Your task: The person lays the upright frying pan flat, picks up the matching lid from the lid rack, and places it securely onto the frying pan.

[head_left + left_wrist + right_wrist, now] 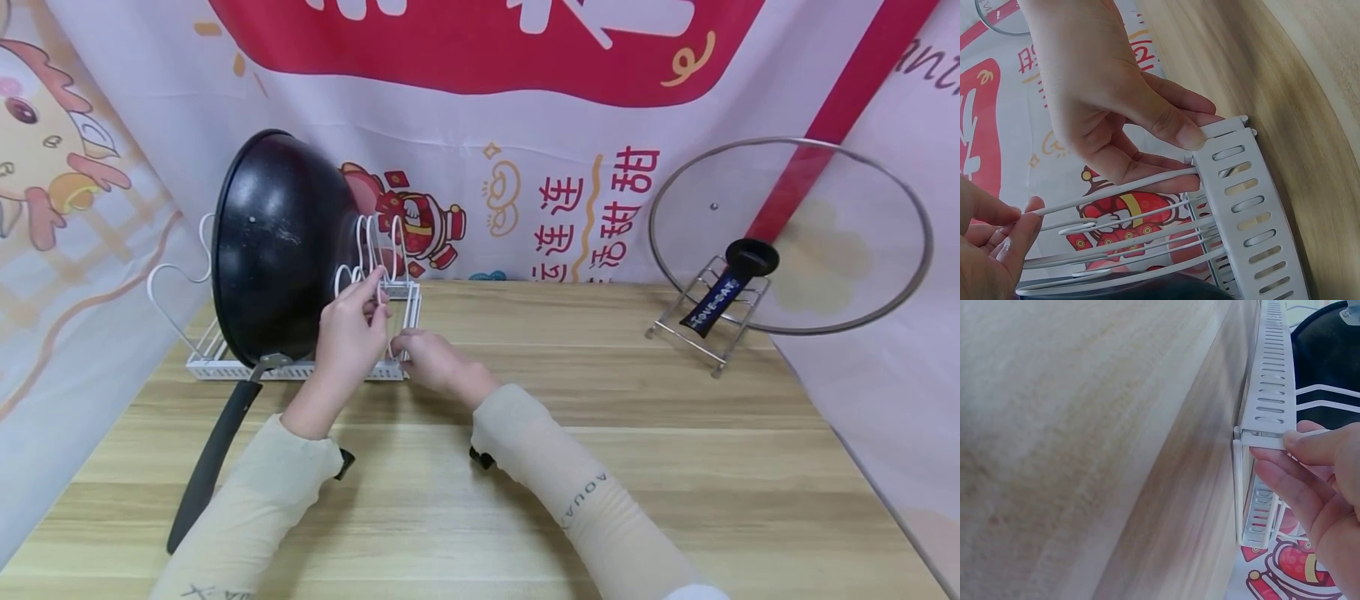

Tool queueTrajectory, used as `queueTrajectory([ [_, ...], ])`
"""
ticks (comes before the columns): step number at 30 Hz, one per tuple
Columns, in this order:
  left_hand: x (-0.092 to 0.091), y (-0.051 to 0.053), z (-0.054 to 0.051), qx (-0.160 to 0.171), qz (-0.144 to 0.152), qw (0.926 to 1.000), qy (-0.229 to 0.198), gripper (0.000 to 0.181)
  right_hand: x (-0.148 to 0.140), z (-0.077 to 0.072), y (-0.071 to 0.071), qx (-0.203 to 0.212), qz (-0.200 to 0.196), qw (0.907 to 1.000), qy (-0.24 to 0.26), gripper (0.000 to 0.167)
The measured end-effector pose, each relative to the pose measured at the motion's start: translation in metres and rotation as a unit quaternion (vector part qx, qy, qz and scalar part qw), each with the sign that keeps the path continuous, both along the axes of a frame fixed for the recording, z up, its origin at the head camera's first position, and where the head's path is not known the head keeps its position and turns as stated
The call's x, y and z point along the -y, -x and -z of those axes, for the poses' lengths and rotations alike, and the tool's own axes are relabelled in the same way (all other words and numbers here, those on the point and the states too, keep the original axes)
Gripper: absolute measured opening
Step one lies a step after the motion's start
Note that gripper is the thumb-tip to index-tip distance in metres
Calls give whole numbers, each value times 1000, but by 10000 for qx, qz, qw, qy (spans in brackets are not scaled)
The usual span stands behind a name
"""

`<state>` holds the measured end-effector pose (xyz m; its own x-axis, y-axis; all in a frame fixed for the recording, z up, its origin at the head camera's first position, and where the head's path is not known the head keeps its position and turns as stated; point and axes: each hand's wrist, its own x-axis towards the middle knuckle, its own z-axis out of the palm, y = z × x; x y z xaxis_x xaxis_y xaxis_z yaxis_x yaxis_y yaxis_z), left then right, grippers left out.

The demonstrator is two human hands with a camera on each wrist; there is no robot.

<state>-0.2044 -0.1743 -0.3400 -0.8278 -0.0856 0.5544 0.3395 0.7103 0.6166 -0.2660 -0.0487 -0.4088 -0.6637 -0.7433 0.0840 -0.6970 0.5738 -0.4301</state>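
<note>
Pinching a white wire divider (1094,196) near its top, the left hand (352,325) is holding one end; the right hand (435,358), nearer its foot, is gripping the slotted rail (1245,194). The divider is rising from that rail, right of the black wok (270,250).

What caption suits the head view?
Right hand gripping a corner, left hand pinching a wire of a rack holding a wok.

I log: rack (1251,212) white; wok (273,250) black; tabletop (600,400) tan wood grain; backdrop (465,125) white, printed red; sleeves (570,483) cream, dark-lettered.
</note>
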Motion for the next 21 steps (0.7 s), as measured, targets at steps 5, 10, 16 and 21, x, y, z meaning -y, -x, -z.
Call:
queueTrajectory([
  [5,-1,-1,1,97,35,9999,-2,47,-1,1,-1,100,84,9999,-50,24],
  [10,0,-1,0,116,29,9999,34,47,-1,1,-1,138,84,9999,10,25],
  [16,1,-1,-2,176,66,9998,21,48,-1,2,-1,125,65,9998,172,25],
  [21,0,-2,-4,244,83,9997,1,49,-1,1,-1,101,86,9996,236,25],
])
